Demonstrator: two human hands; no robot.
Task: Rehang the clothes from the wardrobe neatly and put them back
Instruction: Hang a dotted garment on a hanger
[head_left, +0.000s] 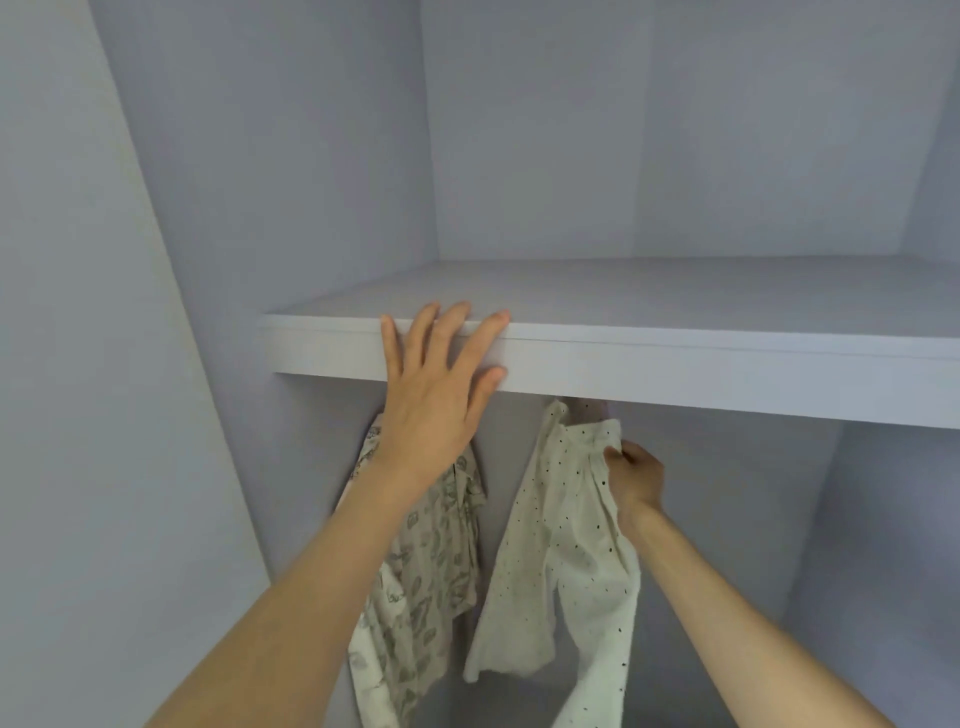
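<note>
- Two bare forearms are reaching up from the bottom edge into a pale grey wardrobe (311, 156), the left one crossing in front of the clothes.
- Hanging below the shelf (675, 374), a leaf-printed shirt (431, 561) is drooping on the left, partly hidden behind the left forearm.
- Just beside it to the right, a cream dotted garment (550, 545) is hanging with its top tucked up under the shelf, where whatever carries it is hidden from sight.
- Gripping that dotted garment near its upper right edge, the right hand (636, 475) is curling its fingers into the cloth, so its grip is pinching the fabric.
- Higher up, the left hand (441, 384) is lying flat against the front edge of the shelf, its grip spread, with straight fingertips (457, 312) reaching over onto the shelf top and the thumb pressing on the front face.
- Beyond the hands, the shelf is running across the wardrobe from the left wall toward the right edge of the view.
- Farthest back, the rear panel (571, 130) of the upper compartment is standing plain and grey.
</note>
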